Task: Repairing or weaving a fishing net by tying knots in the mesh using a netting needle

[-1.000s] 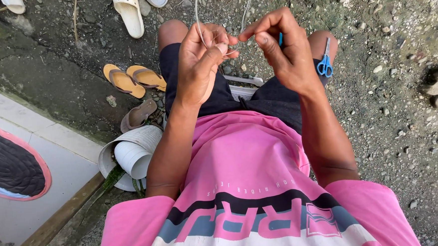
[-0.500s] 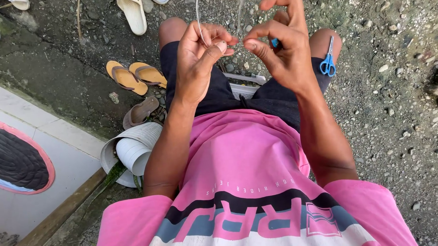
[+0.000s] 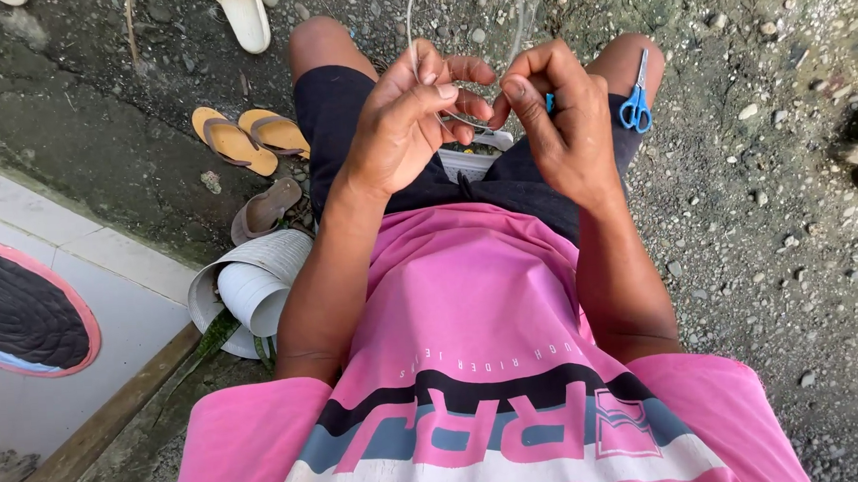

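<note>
Gravel ground; our left hand (image 3: pixel 405 125) and right hand (image 3: pixel 562 126) pinched thin line (image 3: pixel 415 17); steady tension seemed best.

Two yellow sandals (image 3: pixel 247 138), one brown sandal (image 3: pixel 264 209), one pair of blue scissors (image 3: pixel 635 103).
</note>
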